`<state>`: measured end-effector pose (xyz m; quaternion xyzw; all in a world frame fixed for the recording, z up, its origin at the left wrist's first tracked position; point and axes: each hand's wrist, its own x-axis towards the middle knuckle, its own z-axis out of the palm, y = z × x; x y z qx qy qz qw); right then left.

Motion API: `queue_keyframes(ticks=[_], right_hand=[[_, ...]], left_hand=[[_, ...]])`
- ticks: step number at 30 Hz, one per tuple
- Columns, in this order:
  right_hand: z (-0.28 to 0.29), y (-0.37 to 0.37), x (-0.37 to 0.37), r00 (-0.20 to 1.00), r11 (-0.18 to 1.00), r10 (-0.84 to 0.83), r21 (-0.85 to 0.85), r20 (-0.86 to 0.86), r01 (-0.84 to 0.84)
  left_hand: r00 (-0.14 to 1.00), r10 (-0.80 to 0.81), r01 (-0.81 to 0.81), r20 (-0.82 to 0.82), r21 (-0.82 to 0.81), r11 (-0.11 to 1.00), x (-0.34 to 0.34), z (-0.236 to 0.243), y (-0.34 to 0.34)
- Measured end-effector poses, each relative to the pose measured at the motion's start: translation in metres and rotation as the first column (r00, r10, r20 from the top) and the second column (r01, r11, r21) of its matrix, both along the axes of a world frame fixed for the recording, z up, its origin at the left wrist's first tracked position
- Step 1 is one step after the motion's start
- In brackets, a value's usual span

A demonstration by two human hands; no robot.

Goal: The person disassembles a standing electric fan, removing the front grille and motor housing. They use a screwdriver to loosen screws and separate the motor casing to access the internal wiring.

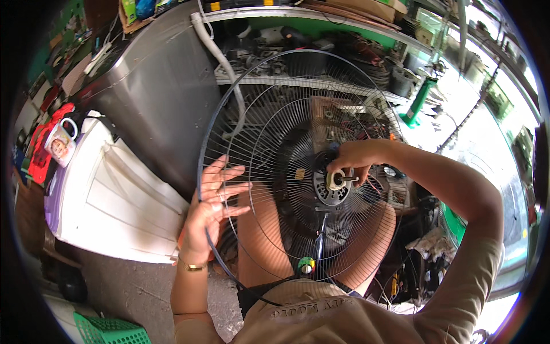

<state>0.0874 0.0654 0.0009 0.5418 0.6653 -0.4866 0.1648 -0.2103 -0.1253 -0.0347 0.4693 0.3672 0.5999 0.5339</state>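
Observation:
A large round fan guard (pixel 269 123) of thin dark wires stands in front of me, over my thighs. My left hand (pixel 213 198) is at its left rim, fingers spread apart against the wires and not wrapped round anything. At the guard's centre is a dark slotted hub (pixel 332 196), with a metal shaft (pixel 350 179) sticking out. Fingers of my right hand (pixel 358 157) are closed on a cream plastic ring nut (pixel 336 180) round that shaft; some fingertips are hidden behind it. Below the hub runs a shiny metal rod (pixel 321 235).
To the left stand a grey metal cabinet (pixel 166 86) and a white bin-like container (pixel 126 200) with a mug (pixel 60 143) on top. Cluttered shelves (pixel 286 82) fill the back. A green stand (pixel 421 100) and a glass case (pixel 487 149) are at right; a green basket (pixel 109 329) sits lower left.

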Motion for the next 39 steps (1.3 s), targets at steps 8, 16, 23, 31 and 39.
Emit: queue_keyframes(ticks=[8, 16, 23, 31, 39], right_hand=[[-0.006, -0.039, 0.011, 0.961, 0.987, -0.089, -0.107, 0.262, 0.121], [0.006, -0.025, 0.0, 0.886, 0.964, 0.07, -0.259, 0.459, 0.058], [0.007, -0.057, -0.035, 0.545, 0.833, 0.349, 0.013, 0.762, -0.553], [-0.021, -0.087, 0.019, 0.994, 0.785, -0.08, 0.619, 0.072, 0.019], [-0.035, -0.069, 0.033, 0.581, -0.049, 0.547, 0.715, 0.603, -0.697]], left_hand=[[0.997, -0.015, 0.019, -0.075, 0.055, 0.998, 0.028, 0.011, -0.018], [0.971, -0.143, 0.17, -0.19, 0.133, 0.976, 0.027, 0.009, -0.021], [0.966, -0.107, 0.139, -0.234, 0.127, 0.982, 0.032, 0.009, -0.017], [0.981, -0.091, 0.109, -0.172, 0.1, 0.989, 0.015, -0.003, -0.012], [0.991, -0.114, 0.121, -0.067, 0.123, 0.985, 0.009, -0.013, -0.004]])
